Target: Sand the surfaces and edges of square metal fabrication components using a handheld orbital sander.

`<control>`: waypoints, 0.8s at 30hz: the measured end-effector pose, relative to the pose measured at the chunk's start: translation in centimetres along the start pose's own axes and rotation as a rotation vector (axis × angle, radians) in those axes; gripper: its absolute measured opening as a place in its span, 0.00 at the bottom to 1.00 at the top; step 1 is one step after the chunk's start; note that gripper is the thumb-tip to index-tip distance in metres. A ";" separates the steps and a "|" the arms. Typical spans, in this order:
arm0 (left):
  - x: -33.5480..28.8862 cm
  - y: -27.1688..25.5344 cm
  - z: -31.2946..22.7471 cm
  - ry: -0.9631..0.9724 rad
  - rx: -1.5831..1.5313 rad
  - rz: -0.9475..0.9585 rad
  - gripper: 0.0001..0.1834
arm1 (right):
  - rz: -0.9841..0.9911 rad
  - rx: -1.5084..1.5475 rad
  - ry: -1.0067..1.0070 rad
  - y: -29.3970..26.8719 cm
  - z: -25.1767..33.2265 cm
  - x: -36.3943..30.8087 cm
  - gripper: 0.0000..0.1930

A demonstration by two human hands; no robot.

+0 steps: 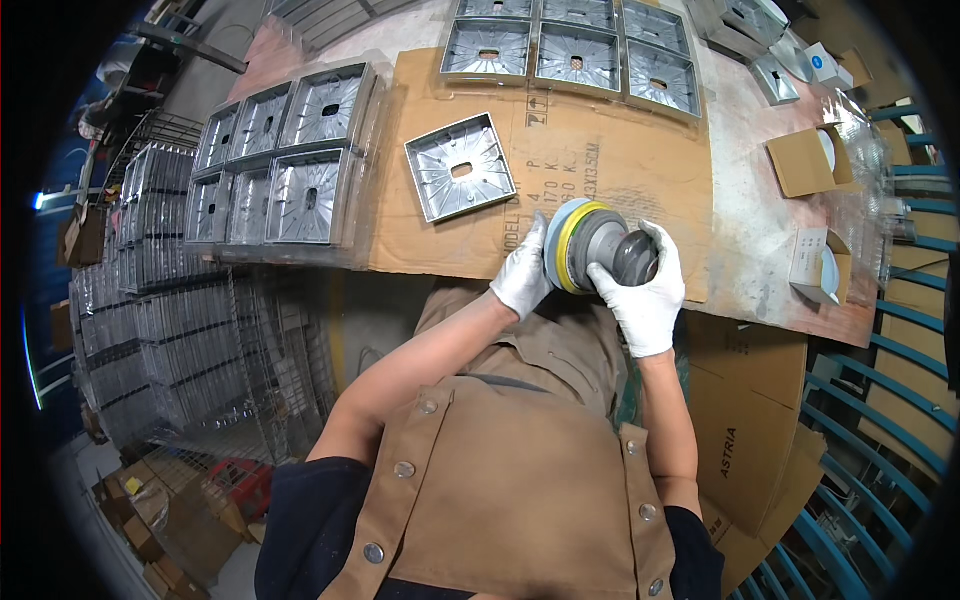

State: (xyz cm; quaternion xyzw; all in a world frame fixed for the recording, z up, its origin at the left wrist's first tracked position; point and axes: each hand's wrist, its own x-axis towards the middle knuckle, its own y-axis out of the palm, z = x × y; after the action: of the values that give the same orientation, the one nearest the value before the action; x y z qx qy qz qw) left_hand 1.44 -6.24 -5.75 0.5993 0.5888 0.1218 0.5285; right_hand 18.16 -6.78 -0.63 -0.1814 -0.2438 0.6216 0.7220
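1. A grey sander (600,250) with a yellow and blue disc is held up on its side right at the near edge of the worktop (760,215), over the cardboard sheet (600,150) that covers most of it.
2. The right hand (645,290), in a white glove, is wrapped around the sander's dark rounded body, fingers closed on it.
3. The left hand (523,275), also gloved in white, is pressed against the disc's rim and face, fingers curled onto the edge. So the tool is gripped from both sides.
4. One square metal tray (461,167) with a slot in the middle is lying alone on the cardboard, a bit tilted, near the sander but not touching it, further from the near edge.
5. A block of similar trays (570,45) is lined up along the far edge of the worktop, packed side by side.
6. Another batch of trays (280,160) is set out at the left end, partly hanging past the cardboard.
7. Small open cardboard boxes (805,160) are sitting at the right end, well apart from the hands.
8. Wire racks (170,300) stacked with more metal parts can be seen past the left edge, lower down.
9. A brown apron (500,490) is worn by the person.
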 end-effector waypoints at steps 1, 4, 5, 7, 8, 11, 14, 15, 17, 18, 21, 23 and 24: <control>0.0 0.0 0.0 0.015 0.011 0.021 0.34 | 0.011 0.005 0.002 0.0 0.3 0.0 0.40; -0.2 0.1 0.0 0.027 0.051 0.033 0.37 | 0.024 0.010 -0.003 0.0 0.2 -0.1 0.40; -0.3 0.2 0.0 0.024 0.080 0.024 0.39 | 0.025 0.009 -0.011 0.1 0.2 -0.1 0.40; -0.2 0.0 0.2 0.012 0.077 0.018 0.38 | 0.031 0.012 -0.007 0.1 0.1 -0.2 0.40; -0.2 -0.1 0.3 0.000 0.074 0.013 0.38 | 0.037 0.015 -0.004 0.1 0.1 -0.2 0.40; -0.6 0.6 0.1 0.003 0.076 0.006 0.36 | 0.034 0.011 -0.021 0.1 0.0 -0.2 0.40; -0.6 0.5 0.2 0.014 0.084 0.003 0.35 | 0.039 0.002 -0.033 0.1 0.1 -0.3 0.40; -0.6 0.5 0.2 0.013 0.083 0.001 0.35 | 0.040 0.003 -0.032 0.1 0.1 -0.3 0.40; -0.7 0.5 0.2 0.009 0.087 -0.005 0.36 | 0.042 -0.011 -0.027 0.1 0.2 -0.2 0.40; -0.7 0.6 0.2 0.009 0.088 -0.004 0.36 | 0.040 -0.011 -0.027 0.0 0.3 -0.2 0.40; -0.9 1.0 0.1 -0.006 0.086 -0.034 0.36 | 0.032 -0.010 -0.031 -0.1 0.4 -0.3 0.40; -1.0 1.3 -0.1 -0.018 0.107 -0.058 0.35 | 0.028 -0.006 -0.036 0.0 0.4 -0.3 0.40; -1.0 1.3 0.0 -0.018 0.107 -0.059 0.35 | 0.030 -0.006 -0.036 0.0 0.4 -0.3 0.40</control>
State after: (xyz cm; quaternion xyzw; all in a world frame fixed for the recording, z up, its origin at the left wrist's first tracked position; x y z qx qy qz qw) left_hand 1.85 -6.77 -4.27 0.6100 0.6073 0.0692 0.5043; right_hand 17.90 -7.13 -0.29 -0.1759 -0.2558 0.6347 0.7077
